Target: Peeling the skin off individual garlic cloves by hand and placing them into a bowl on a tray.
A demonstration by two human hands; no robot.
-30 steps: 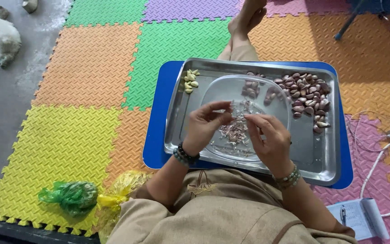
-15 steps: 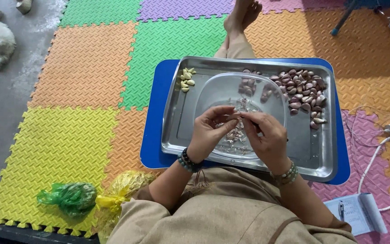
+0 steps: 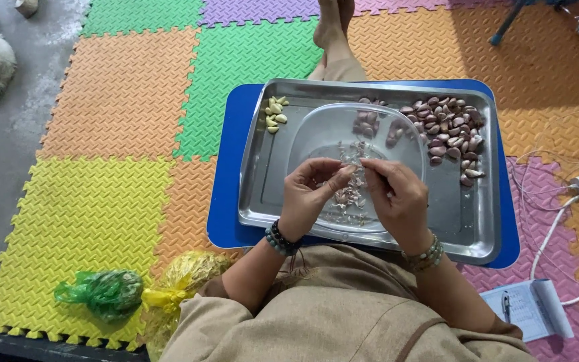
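**K:** Fingers on both hands are bunched at the tips. Left hand (image 3: 309,194) and right hand (image 3: 397,198) meet over the clear plastic bowl (image 3: 316,127), pinching one small garlic clove (image 3: 348,171) between thumbs and forefingers. The clove is mostly hidden, so I can't tell how much skin is on it.

**M:** Where's the rest?

**K:** Unpeeled cloves (image 3: 447,131) are heaped in the far right corner of the steel tray (image 3: 263,167). Peeled cloves (image 3: 274,112) sit in a small cluster at the far left. Skins (image 3: 350,198) lie in the bowl under the hands. The tray sits on a blue board (image 3: 226,167) across the lap.

**M:** Risks?

**K:** My read: the clove is small and slick, so a hard nail push could pop it out onto the foam mat (image 3: 102,201). Skins are light, and a draught or a knock to the bowl would scatter them among the cloves. The board rests on legs, so a shift could tilt the tray and mix both piles.
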